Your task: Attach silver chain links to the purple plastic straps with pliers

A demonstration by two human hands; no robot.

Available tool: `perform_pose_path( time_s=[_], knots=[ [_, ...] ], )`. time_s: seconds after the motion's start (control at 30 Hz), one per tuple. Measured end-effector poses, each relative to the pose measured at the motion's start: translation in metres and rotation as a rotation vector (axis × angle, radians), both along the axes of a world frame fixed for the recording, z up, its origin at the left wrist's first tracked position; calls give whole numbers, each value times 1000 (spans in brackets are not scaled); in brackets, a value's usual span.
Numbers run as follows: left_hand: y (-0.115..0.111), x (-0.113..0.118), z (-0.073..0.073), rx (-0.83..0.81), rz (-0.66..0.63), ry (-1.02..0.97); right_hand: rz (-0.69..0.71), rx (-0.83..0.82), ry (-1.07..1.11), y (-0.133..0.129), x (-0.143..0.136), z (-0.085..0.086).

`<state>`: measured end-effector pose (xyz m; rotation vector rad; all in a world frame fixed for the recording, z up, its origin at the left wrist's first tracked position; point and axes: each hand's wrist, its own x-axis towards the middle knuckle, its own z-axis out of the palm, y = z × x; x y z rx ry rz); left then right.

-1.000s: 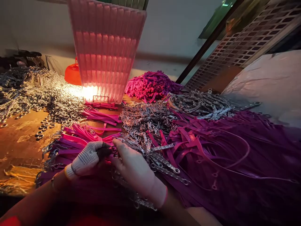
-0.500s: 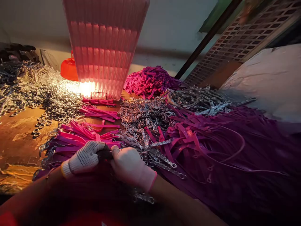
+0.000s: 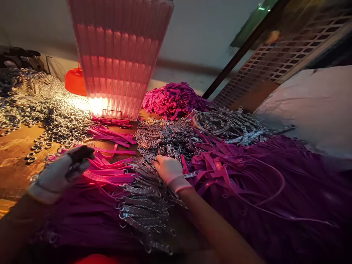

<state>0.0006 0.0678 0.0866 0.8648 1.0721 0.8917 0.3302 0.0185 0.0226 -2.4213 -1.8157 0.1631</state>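
Note:
My left hand (image 3: 59, 178), in a pale glove, is over the left ends of a row of pink straps (image 3: 110, 178). Its fingers are curled around something dark, blurred and too hard to name. My right hand (image 3: 169, 170), gloved too, reaches into the pile of short metal chains (image 3: 167, 134). Its thumb and fingertips are pinched together on chain at the front of that pile. Below it, several chains with ring ends (image 3: 148, 209) lie side by side, next to the right ends of the straps.
A red lamp (image 3: 75, 82) glows behind a ribbed translucent panel (image 3: 115, 55). Metal rings and chains (image 3: 55, 106) are heaped at the left. A purple strap bundle (image 3: 176, 99) sits behind; more purple straps (image 3: 247, 183) spread at the right, near a white sack (image 3: 308, 110).
My hands were together over the straps and have parted. The left went left toward the strap ends; the right moved up and right to the chain pile. Chains below are now uncovered.

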Motion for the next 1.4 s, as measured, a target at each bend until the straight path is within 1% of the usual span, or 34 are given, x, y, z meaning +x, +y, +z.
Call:
perform_pose_path(
  time_s=[0.03,0.07,0.1,0.13,0.2,0.27,0.33,0.37,0.43,0.5,0.57,0.63,0.7,0.77,0.8,0.87,0.93,0.97,1.03,1.13,1.17,1.2,1.23,1.33,1.4],
  knots=[
    [0,17,-5,-145,-30,-139,-54,-16,-6,11,7,-9],
    [1,32,-10,-254,-47,-268,-90,-19,-3,19,11,-19],
    [2,45,-14,-343,-89,-368,-107,-11,9,25,14,-28],
    [3,56,-19,-411,-159,-459,-127,-1,30,28,17,-35],
    [3,70,-30,-486,-314,-572,-175,22,102,30,22,-46],
    [0,77,-39,-495,-419,-602,-212,61,214,29,32,-49],
    [-6,78,-44,-446,-430,-577,-228,130,354,27,42,-45],
    [-10,77,-44,-403,-422,-557,-230,176,426,27,46,-41],
    [-17,76,-40,-304,-407,-511,-229,279,556,25,47,-30],
    [-23,76,-33,-223,-399,-452,-197,375,671,19,37,-15],
    [-29,78,-27,-165,-387,-394,-88,445,860,10,15,3],
    [-35,81,-23,-101,-373,-352,71,454,1039,-3,-14,21],
    [-40,85,-22,-12,-376,-359,198,393,1059,-16,-44,37],
    [-46,88,-24,84,-401,-400,247,301,1019,-25,-68,48],
    [-48,89,-26,128,-405,-420,245,261,1037,-28,-77,51],
    [-51,91,-30,192,-374,-429,202,186,1172,-31,-89,53],
    [-52,91,-35,242,-313,-420,134,140,1329,-32,-94,52],
    [-52,90,-36,259,-291,-413,105,136,1374,-33,-95,50],
    [-50,86,-37,304,-300,-362,64,187,1375,-34,-95,48],
    [-47,77,-35,449,-372,-209,29,323,1299,-37,-94,48],
    [-46,75,-34,479,-386,-192,17,351,1291,-38,-93,49],
    [-46,74,-34,468,-389,-208,6,365,1295,-38,-93,49],
    [-46,74,-35,407,-385,-252,-2,375,1309,-38,-93,49],
    [-48,78,-39,64,-360,-446,-10,378,1397,-38,-92,48],
    [-48,82,-41,-131,-360,-551,3,358,1466,-37,-91,45]
  ],
)
